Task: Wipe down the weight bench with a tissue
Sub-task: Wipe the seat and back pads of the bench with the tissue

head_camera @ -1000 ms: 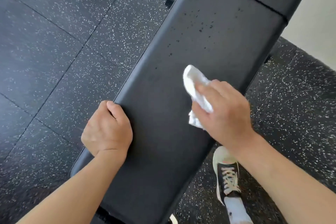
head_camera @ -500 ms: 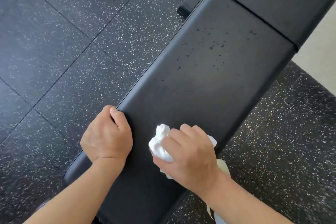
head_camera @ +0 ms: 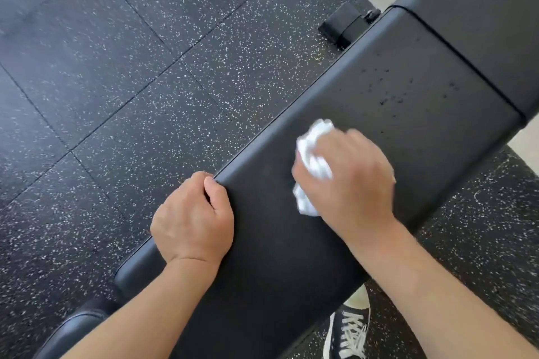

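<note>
The weight bench [head_camera: 262, 242] lies diagonally across the view, its long axis running from the lower left to the upper right, where a narrow seam separates the near pad from a second pad [head_camera: 481, 9] on the same line. The pad is a long rectangle with rounded edges and corners, covered in smooth matte black upholstery; dark droplets [head_camera: 388, 96] speckle its far portion near the seam. The tissue [head_camera: 313, 154] is white, crumpled into an irregular wad, and sits on the pad surface about midway along the visible length, closer to the right-hand edge than the left. The right hand [head_camera: 350, 178] covers it, fingers curled and clamped around the wad, pressing it onto the upholstery; the hand and tissue are slightly blurred. The left hand [head_camera: 192, 218] sits on the bench's left long edge, fingers wrapped over the rim and thumb lying on the top surface, gripping the pad. Both forearms are bare. A black bracket [head_camera: 344, 26] of the frame projects from under the left edge near the seam. A black lace-up shoe [head_camera: 347, 332] with white laces and pale toe cap stands on the floor just beside the right edge. The floor [head_camera: 116, 67] is black rubber tile with white flecks and straight joints.
</note>
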`<state>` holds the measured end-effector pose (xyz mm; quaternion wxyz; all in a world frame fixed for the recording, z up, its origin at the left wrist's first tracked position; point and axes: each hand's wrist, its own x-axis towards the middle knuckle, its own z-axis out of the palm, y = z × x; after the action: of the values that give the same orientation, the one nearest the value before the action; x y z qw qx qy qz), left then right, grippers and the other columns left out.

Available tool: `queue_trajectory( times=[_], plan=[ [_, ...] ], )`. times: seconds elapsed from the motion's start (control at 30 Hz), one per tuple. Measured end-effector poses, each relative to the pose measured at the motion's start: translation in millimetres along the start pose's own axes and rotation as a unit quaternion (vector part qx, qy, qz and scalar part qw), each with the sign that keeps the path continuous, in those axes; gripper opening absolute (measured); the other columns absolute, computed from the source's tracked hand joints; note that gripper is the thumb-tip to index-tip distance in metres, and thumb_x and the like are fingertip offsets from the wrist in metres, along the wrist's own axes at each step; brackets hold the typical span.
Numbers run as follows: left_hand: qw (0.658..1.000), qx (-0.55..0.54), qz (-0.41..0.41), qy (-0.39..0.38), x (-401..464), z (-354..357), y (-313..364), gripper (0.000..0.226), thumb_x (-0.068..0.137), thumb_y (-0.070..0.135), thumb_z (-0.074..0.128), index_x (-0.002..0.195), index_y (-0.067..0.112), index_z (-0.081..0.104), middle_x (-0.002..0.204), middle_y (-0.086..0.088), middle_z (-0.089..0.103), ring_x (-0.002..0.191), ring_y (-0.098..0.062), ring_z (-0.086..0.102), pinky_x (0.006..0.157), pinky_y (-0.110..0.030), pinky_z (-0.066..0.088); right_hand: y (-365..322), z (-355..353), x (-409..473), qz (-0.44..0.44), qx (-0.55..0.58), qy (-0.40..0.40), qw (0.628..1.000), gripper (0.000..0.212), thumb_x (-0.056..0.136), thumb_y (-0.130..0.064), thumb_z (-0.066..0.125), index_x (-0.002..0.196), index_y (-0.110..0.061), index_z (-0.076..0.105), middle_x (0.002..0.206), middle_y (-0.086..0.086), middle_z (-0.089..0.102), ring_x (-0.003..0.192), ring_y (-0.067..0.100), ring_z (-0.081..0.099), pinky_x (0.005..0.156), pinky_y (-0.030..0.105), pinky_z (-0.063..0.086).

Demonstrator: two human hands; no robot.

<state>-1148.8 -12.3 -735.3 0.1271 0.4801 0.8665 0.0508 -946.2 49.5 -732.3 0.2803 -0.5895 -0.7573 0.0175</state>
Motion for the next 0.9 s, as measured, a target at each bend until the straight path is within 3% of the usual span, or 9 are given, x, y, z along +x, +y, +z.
queue_trajectory(
  times=[0.03, 0.17, 0.37, 0.47, 0.6, 0.73, 0.8, 0.9],
  plan=[
    [1.0, -0.003, 0.0, 0.003, 0.1, 0.8, -0.6, 0.043, 0.096, 0.044, 0.02, 0.089, 0.029, 0.06, 0.067, 0.011, 0.043, 0.065, -0.027, 0.042, 0.062, -0.035, 0.031, 6.8, -14.3, -27.8, -0.002, -0.006, -0.016, 1.0, 0.02, 0.081, -0.017, 0.07, 0.078, -0.013, 0.051, 0.069, -0.001, 0.041, 0.056, 0.026, 0.035, 0.048, 0.039, 0.039],
    [1.0, -0.003, -0.001, 0.006, 0.4, 2.4, -1.0, 0.04, 0.097, 0.042, 0.023, 0.085, 0.028, 0.058, 0.067, 0.012, 0.042, 0.064, -0.025, 0.04, 0.061, -0.035, 0.029, 20.2, -44.7, -80.4, 0.005, -0.011, -0.061, 0.998, 0.032, 0.092, -0.028, 0.067, 0.068, -0.015, 0.053, 0.068, -0.006, 0.041, 0.061, 0.02, 0.029, 0.052, 0.042, 0.037],
    [1.0, 0.006, -0.004, -0.001, -0.8, 2.2, -1.6, 0.041, 0.095, 0.044, 0.019, 0.084, 0.027, 0.054, 0.062, 0.01, 0.044, 0.064, -0.028, 0.044, 0.062, -0.036, 0.03, -1.0, -1.4, 6.3, 0.072, 0.03, -0.029, 0.996, 0.032, 0.094, -0.041, 0.071, 0.078, -0.014, 0.065, 0.072, 0.0, 0.053, 0.066, 0.025, 0.047, 0.058, 0.04, 0.041],
    [1.0, 0.009, -0.007, -0.001, -1.9, 1.0, -0.6, 0.042, 0.095, 0.045, 0.016, 0.081, 0.026, 0.051, 0.059, 0.01, 0.044, 0.06, -0.027, 0.043, 0.062, -0.036, 0.028, -21.5, 21.8, 54.7, 0.086, 0.047, -0.055, 0.994, 0.029, 0.093, -0.047, 0.068, 0.09, -0.018, 0.069, 0.083, 0.0, 0.058, 0.077, 0.026, 0.053, 0.065, 0.041, 0.042],
    [1.0, 0.024, -0.004, 0.005, -0.8, 2.0, -1.1, 0.041, 0.096, 0.044, 0.016, 0.08, 0.029, 0.05, 0.058, 0.012, 0.041, 0.055, -0.02, 0.036, 0.058, -0.035, 0.023, -52.3, 25.6, 38.4, 0.01, 0.033, -0.13, 0.991, 0.015, 0.093, -0.04, 0.067, 0.094, -0.025, 0.071, 0.086, -0.002, 0.057, 0.08, 0.024, 0.051, 0.065, 0.036, 0.03],
    [1.0, 0.025, -0.01, -0.006, -1.9, 1.7, 1.3, 0.045, 0.095, 0.046, 0.014, 0.086, 0.031, 0.056, 0.062, 0.009, 0.045, 0.064, -0.028, 0.042, 0.063, -0.036, 0.029, -40.8, -12.7, -37.8, -0.106, 0.08, -0.17, 0.977, 0.009, 0.086, -0.021, 0.07, 0.094, -0.02, 0.074, 0.078, -0.001, 0.052, 0.068, 0.022, 0.039, 0.059, 0.036, 0.029],
    [1.0, 0.018, -0.009, 0.002, -2.0, 0.7, 0.8, 0.048, 0.095, 0.046, 0.015, 0.092, 0.03, 0.06, 0.063, 0.009, 0.039, 0.066, -0.028, 0.042, 0.065, -0.037, 0.031, -6.7, -33.6, -60.6, -0.128, 0.078, -0.159, 0.976, 0.011, 0.088, -0.017, 0.067, 0.095, -0.019, 0.075, 0.077, -0.001, 0.05, 0.066, 0.022, 0.036, 0.057, 0.038, 0.032],
    [1.0, 0.007, -0.013, 0.0, -2.5, 2.3, -0.2, 0.048, 0.095, 0.047, 0.016, 0.097, 0.03, 0.062, 0.066, 0.008, 0.042, 0.068, -0.027, 0.042, 0.066, -0.037, 0.032, 54.2, -49.7, -58.4, -0.093, 0.047, -0.101, 0.989, 0.012, 0.097, -0.025, 0.068, 0.106, -0.022, 0.075, 0.08, -0.003, 0.047, 0.067, 0.022, 0.038, 0.057, 0.041, 0.038]
  ],
)
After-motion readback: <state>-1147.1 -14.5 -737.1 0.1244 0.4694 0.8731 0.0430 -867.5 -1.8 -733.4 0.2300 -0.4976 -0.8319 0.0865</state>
